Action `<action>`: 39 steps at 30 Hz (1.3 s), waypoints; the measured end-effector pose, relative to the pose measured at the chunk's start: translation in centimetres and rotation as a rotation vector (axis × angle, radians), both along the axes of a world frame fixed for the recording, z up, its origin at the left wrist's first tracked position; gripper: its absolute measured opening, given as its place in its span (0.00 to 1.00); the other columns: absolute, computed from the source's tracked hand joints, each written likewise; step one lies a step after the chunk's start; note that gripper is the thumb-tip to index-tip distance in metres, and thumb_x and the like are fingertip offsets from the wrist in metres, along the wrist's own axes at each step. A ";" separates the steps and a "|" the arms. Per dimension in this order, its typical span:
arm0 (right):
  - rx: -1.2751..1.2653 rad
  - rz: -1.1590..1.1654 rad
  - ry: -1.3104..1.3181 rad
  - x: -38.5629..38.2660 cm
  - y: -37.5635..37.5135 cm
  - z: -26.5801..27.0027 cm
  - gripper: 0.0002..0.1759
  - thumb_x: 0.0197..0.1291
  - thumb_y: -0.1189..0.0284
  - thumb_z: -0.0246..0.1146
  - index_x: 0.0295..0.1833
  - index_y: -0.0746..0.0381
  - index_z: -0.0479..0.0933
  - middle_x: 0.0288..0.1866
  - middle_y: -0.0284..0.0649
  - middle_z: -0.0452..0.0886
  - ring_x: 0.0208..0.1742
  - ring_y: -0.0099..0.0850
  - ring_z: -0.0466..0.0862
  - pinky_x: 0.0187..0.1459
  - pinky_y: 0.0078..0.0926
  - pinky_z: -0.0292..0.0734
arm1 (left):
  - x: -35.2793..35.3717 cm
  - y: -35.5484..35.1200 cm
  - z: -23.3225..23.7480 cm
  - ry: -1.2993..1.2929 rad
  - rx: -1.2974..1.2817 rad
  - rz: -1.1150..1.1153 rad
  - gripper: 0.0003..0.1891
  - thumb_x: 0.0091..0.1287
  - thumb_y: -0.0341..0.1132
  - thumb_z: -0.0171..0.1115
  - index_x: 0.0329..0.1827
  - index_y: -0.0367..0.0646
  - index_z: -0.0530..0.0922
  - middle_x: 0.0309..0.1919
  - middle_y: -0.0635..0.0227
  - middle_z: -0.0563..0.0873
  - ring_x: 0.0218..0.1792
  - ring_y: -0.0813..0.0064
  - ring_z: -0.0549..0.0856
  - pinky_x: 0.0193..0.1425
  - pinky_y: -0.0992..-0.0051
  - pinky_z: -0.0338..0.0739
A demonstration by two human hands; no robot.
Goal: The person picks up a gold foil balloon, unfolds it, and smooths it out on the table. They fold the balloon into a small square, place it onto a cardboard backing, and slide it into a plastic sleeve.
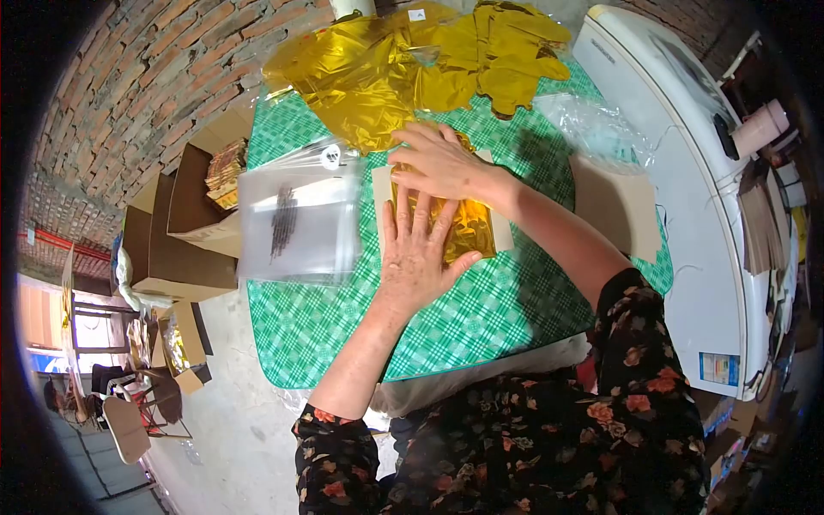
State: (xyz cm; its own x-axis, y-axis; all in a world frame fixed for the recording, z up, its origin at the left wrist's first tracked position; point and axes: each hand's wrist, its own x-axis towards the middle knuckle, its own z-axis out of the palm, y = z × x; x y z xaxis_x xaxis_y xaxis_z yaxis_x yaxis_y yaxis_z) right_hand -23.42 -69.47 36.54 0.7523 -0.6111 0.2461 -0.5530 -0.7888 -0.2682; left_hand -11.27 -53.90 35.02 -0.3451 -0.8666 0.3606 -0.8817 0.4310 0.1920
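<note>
A folded gold foil sheet lies on a beige cardboard piece at the middle of the table. My left hand rests flat on the foil's left part, fingers spread and pointing away from me. Just beyond it, my right hand lies across the upper part of the foil with its fingers spread toward the left. Neither hand grips anything. Part of the foil and card is hidden beneath both hands. Left of them sits a stack of clear plastic bags with a dark scribbled patch.
Large gold foil shapes cover the far side of the green checked tablecloth. Clear plastic and another cardboard sheet lie at the right, beside a white appliance. Open cardboard boxes stand at the left.
</note>
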 end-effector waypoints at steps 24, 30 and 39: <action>-0.124 0.301 -0.114 -1.4 2.9 -0.7 0.28 0.78 0.56 0.51 0.74 0.59 0.72 0.82 0.47 0.65 0.85 0.44 0.58 0.83 0.51 0.48 | -0.1 0.0 -0.3 -0.108 0.046 0.024 0.46 0.70 0.73 0.53 0.81 0.48 0.68 0.79 0.46 0.64 0.82 0.38 0.54 0.83 0.34 0.40; 0.178 0.360 -0.152 -2.3 4.9 -1.7 0.36 0.81 0.53 0.43 0.86 0.60 0.54 0.88 0.45 0.56 0.88 0.40 0.53 0.86 0.46 0.42 | -0.2 0.1 0.7 -0.140 0.102 0.001 0.47 0.71 0.74 0.52 0.80 0.46 0.68 0.78 0.46 0.67 0.82 0.38 0.54 0.83 0.33 0.40; -0.120 0.039 -0.057 -2.1 -0.7 -2.8 0.38 0.79 0.48 0.49 0.81 0.64 0.62 0.84 0.48 0.63 0.86 0.41 0.57 0.84 0.45 0.48 | -0.2 0.0 -0.2 -0.115 0.031 0.049 0.46 0.69 0.73 0.54 0.82 0.50 0.67 0.82 0.48 0.62 0.83 0.35 0.52 0.82 0.32 0.40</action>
State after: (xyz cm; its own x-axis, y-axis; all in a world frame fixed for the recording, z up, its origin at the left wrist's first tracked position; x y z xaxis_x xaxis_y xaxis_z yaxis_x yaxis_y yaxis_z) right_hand -25.55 -70.13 33.73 0.7576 -0.5453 0.3587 -0.5080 -0.8377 -0.2006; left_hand -11.52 -53.88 34.81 -0.3393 -0.8937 0.2935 -0.9187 0.3819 0.1009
